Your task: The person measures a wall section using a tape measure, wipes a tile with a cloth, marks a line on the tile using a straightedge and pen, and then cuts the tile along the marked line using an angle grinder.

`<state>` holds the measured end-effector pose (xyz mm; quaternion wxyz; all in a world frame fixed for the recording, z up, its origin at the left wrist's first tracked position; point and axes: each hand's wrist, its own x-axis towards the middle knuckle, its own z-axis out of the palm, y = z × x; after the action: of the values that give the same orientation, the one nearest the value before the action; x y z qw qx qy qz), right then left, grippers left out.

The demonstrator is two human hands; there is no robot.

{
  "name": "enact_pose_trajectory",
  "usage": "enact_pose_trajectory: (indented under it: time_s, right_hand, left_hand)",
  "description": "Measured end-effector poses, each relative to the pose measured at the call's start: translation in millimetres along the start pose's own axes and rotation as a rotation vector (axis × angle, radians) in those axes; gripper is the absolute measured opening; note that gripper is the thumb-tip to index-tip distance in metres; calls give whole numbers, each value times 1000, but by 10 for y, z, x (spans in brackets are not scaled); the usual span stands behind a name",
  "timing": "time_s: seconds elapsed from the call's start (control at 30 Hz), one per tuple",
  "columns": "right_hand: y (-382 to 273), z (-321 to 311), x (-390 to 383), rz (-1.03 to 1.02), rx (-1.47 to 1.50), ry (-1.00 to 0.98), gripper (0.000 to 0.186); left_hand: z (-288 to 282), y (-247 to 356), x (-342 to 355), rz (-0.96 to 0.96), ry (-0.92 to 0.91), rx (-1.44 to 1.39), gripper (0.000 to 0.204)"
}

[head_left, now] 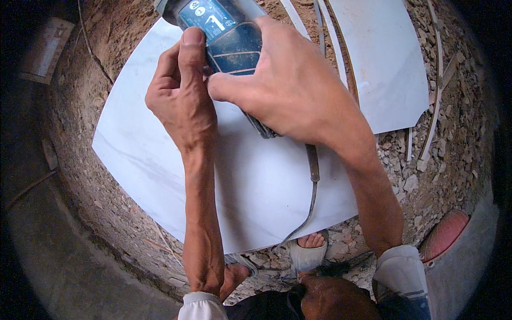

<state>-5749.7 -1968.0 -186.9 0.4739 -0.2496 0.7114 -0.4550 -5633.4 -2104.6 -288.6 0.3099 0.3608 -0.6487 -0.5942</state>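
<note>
A blue corded power tool, by its shape an angle grinder [233, 47], is held above a large white tile [149, 133] with faint grey veining. Its far end is cut off by the top edge. My right hand [290, 80] wraps round the grinder's body from the right, thumb across the near side. Close against the tool's left side, my left hand [184, 88] is closed, its thumb up and its fingers curled. What its fingers pinch, if anything, is hidden. From the tool's rear, the black cord [313, 165] hangs down over the tile toward its near edge.
Another white tile [384, 69] lies at the right, with narrow tile strips [334, 37] between the two. Broken rubble [410, 184] and brown soil surround them. My sandalled foot [311, 248] is at the tile's near edge. A red shoe-like object [447, 234] lies lower right.
</note>
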Motion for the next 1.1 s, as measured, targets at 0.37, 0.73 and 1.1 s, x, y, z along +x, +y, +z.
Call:
enact_pose_trajectory:
  time_s: [0.37, 0.73, 1.1]
  right_hand:
    - [69, -154, 46, 57, 84, -88, 69]
    - [-284, 34, 120, 386, -63, 14, 69]
    - [557, 417, 215, -115, -186, 366, 56]
  left_hand:
    - [0, 13, -21, 15, -4, 4, 42]
    - [-7, -5, -64, 12, -24, -10, 42]
    - [-4, -6, -106, 10, -20, 6, 41]
